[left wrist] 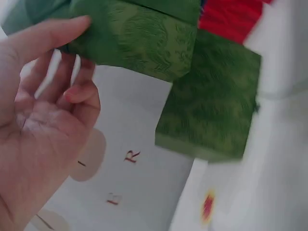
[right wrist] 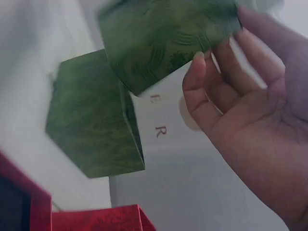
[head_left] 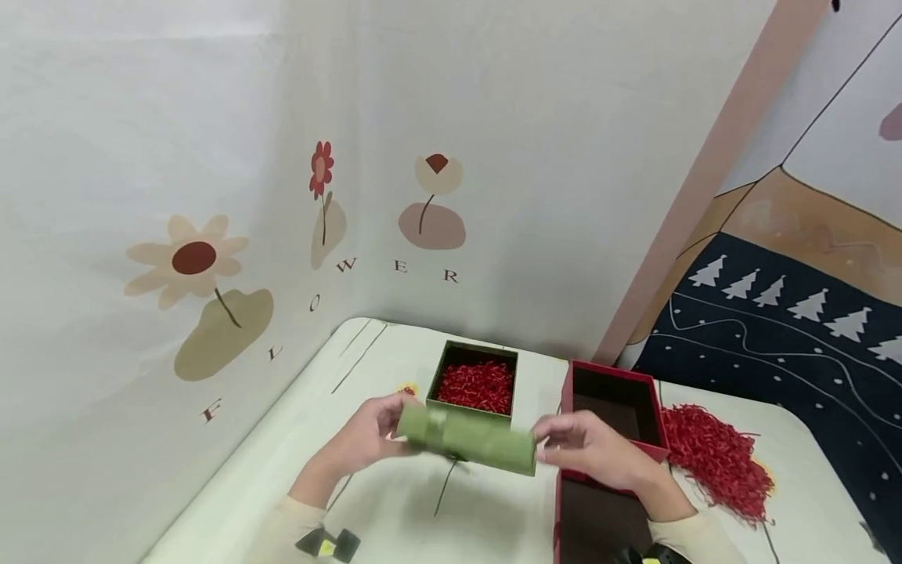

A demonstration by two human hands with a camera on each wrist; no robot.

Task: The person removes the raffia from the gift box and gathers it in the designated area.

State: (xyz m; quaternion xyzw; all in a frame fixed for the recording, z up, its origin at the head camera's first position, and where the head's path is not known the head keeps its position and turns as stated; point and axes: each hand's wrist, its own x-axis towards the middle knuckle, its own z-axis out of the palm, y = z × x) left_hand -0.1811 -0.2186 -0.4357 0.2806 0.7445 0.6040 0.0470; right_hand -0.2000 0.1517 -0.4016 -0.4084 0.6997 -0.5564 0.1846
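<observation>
A green patterned lid (head_left: 486, 442) is held up between both hands above the table, blurred in the head view. My left hand (head_left: 368, 431) grips its left end, thumb above and fingers below, beside what looks like a ribbon. At the right end, my right hand (head_left: 595, 450) pinches the edge between thumb and fingers. Just behind the lid stands a green box (left wrist: 211, 101) with its top uncovered. Red shredded paper (head_left: 478, 385) fills it. The lid is apart from the box in the right wrist view, where the box wall (right wrist: 91, 115) shows upright.
An uncovered red box (head_left: 658, 419) with a dark inside stands right of the green box. In front of it lies another dark-lined red piece (head_left: 599, 521), partly behind my right arm. A loose heap of red shredded paper (head_left: 722, 462) lies at the right. Walls enclose the back and left.
</observation>
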